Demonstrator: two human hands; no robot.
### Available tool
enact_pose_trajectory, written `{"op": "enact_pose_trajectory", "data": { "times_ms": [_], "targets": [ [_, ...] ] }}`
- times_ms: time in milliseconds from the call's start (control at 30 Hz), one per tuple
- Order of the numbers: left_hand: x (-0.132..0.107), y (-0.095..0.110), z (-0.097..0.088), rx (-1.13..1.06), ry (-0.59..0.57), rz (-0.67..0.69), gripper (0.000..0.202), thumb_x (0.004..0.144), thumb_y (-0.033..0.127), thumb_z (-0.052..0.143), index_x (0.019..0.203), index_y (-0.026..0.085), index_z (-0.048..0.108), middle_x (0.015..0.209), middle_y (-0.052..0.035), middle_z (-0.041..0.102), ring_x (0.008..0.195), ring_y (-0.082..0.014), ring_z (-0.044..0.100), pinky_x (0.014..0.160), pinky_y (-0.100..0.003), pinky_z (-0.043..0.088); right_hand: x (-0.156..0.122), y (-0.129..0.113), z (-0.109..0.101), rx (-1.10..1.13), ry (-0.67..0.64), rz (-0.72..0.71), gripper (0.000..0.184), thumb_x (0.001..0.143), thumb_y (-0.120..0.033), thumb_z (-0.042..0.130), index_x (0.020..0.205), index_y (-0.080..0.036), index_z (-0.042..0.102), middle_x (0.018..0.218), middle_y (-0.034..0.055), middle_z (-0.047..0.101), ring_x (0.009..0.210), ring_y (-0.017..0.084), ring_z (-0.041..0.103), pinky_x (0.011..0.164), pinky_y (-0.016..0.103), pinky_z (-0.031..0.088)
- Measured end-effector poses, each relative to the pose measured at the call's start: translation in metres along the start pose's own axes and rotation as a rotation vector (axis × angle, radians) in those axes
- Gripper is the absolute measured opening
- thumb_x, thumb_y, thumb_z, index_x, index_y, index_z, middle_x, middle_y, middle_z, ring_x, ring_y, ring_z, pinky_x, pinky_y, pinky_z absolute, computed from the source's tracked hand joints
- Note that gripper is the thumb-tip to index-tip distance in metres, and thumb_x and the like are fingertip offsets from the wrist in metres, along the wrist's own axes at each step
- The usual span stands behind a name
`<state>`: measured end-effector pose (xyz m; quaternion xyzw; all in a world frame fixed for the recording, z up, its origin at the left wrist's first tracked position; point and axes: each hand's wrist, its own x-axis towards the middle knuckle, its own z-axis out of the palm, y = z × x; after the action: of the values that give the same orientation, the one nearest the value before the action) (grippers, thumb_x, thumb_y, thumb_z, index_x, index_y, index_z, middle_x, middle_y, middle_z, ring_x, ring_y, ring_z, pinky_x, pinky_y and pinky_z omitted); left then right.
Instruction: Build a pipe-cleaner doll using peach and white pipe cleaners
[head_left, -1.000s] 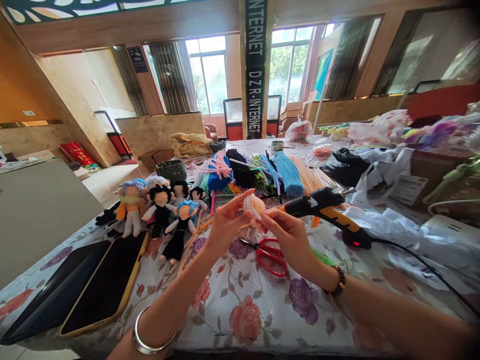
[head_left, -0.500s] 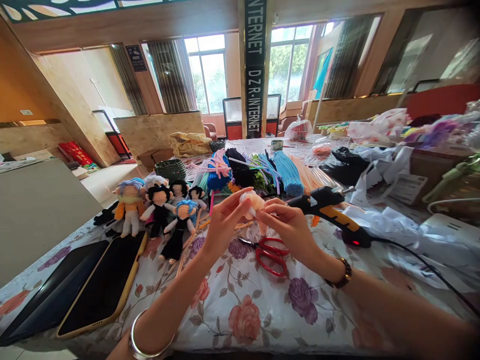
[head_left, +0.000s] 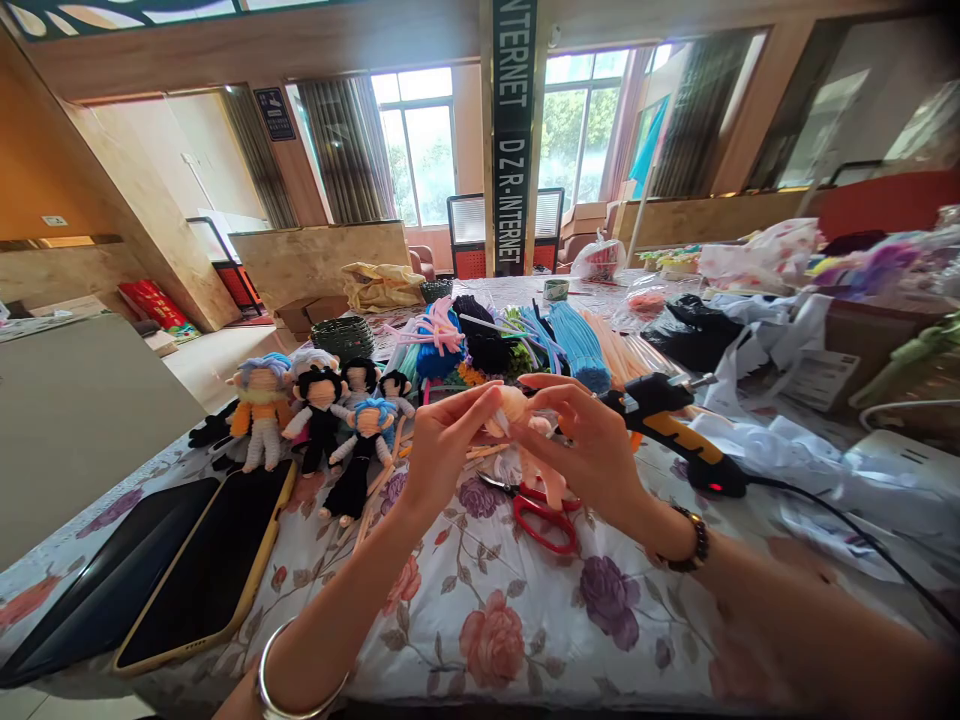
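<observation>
Both hands meet at a small peach doll (head_left: 513,402), its round head up between the fingertips and its legs hanging below over the scissors. My left hand (head_left: 448,440) pinches the head's left side, where a bit of white strip shows. On the other side, my right hand (head_left: 596,455) has its thumb and curved forefinger round the doll; its palm side hides part of the body. Red-handled scissors (head_left: 546,524) lie just under the hands. A black and yellow glue gun (head_left: 679,437), its red light lit, lies to the right.
Several finished dolls (head_left: 319,395) sit at the left, behind two dark phone-like devices (head_left: 206,570). Bundles of coloured pipe cleaners (head_left: 574,340) lie behind the hands. White ribbon-like strips (head_left: 780,450) and a black bag (head_left: 694,330) fill the right; the glue gun's cord (head_left: 847,520) runs there.
The doll has turned in my hands, so its legs now show below my right hand. My right forefinger has lifted and reaches over the head; my left hand has barely moved.
</observation>
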<state>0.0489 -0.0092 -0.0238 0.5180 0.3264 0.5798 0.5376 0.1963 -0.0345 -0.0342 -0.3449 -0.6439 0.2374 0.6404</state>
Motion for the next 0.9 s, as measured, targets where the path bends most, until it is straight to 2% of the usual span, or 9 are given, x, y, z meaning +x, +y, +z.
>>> {"op": "enact_pose_trajectory", "data": {
  "times_ms": [167, 300, 400, 533, 633, 767, 900],
  "targets": [
    [-0.003, 0.004, 0.002, 0.015, -0.005, 0.015, 0.028, 0.068, 0.04, 0.074, 0.079, 0.014, 0.075, 0.066, -0.0018, 0.068, 0.051, -0.0082, 0.058, 0.051, -0.02, 0.053, 0.002, -0.009, 0.001, 0.217, -0.126, 0.126, 0.014, 0.075, -0.026, 0.07, 0.086, -0.024, 0.061, 0.106, 0.0031, 0.067, 0.102, 0.02, 0.061, 0.092, 0.039, 0.048],
    [-0.002, 0.002, 0.0, 0.042, 0.006, 0.001, 0.028, 0.066, 0.038, 0.075, 0.077, 0.013, 0.073, 0.064, -0.0021, 0.068, 0.051, -0.0097, 0.059, 0.051, -0.021, 0.053, -0.001, -0.006, 0.003, 0.322, -0.152, 0.224, 0.014, 0.075, -0.028, 0.069, 0.085, -0.023, 0.061, 0.106, 0.002, 0.067, 0.098, 0.018, 0.062, 0.085, 0.033, 0.051],
    [-0.001, -0.001, 0.0, 0.103, 0.034, 0.013, 0.029, 0.065, 0.039, 0.076, 0.077, 0.013, 0.072, 0.065, -0.0018, 0.067, 0.052, -0.011, 0.061, 0.052, -0.023, 0.054, -0.002, -0.004, 0.003, 0.302, -0.156, 0.268, 0.013, 0.078, -0.03, 0.067, 0.087, -0.023, 0.06, 0.106, 0.0023, 0.066, 0.091, 0.015, 0.062, 0.076, 0.027, 0.052],
    [-0.003, 0.0, 0.001, 0.18, 0.027, 0.0, 0.03, 0.068, 0.04, 0.074, 0.08, 0.013, 0.071, 0.066, -0.0012, 0.067, 0.055, -0.0112, 0.061, 0.055, -0.023, 0.055, -0.005, -0.002, 0.003, 0.185, -0.171, 0.265, 0.016, 0.085, -0.035, 0.058, 0.09, -0.021, 0.061, 0.093, 0.002, 0.066, 0.076, 0.012, 0.059, 0.063, 0.023, 0.05],
    [-0.005, 0.001, 0.002, 0.18, 0.004, -0.052, 0.032, 0.069, 0.041, 0.073, 0.082, 0.013, 0.069, 0.065, -0.0003, 0.065, 0.056, -0.0103, 0.06, 0.057, -0.022, 0.053, -0.007, 0.003, 0.004, 0.126, -0.219, 0.228, 0.021, 0.082, -0.037, 0.061, 0.095, -0.021, 0.061, 0.091, 0.0014, 0.065, 0.066, 0.009, 0.055, 0.057, 0.022, 0.049],
    [-0.004, -0.003, 0.002, 0.103, -0.06, -0.098, 0.034, 0.071, 0.045, 0.07, 0.081, 0.013, 0.067, 0.065, 0.0005, 0.063, 0.058, -0.009, 0.058, 0.06, -0.021, 0.052, -0.009, 0.012, 0.006, 0.101, -0.177, 0.164, 0.019, 0.08, -0.035, 0.065, 0.09, -0.02, 0.067, 0.111, 0.0055, 0.063, 0.082, 0.014, 0.062, 0.066, 0.026, 0.055],
    [-0.001, -0.012, 0.0, -0.029, -0.199, -0.17, 0.044, 0.075, 0.056, 0.061, 0.084, 0.013, 0.065, 0.073, -0.0016, 0.063, 0.067, -0.01, 0.059, 0.068, -0.024, 0.052, -0.009, 0.019, 0.006, 0.105, -0.074, 0.167, 0.015, 0.08, -0.034, 0.065, 0.084, -0.02, 0.071, 0.107, 0.0065, 0.066, 0.089, 0.017, 0.064, 0.073, 0.029, 0.056]
  ]
}}
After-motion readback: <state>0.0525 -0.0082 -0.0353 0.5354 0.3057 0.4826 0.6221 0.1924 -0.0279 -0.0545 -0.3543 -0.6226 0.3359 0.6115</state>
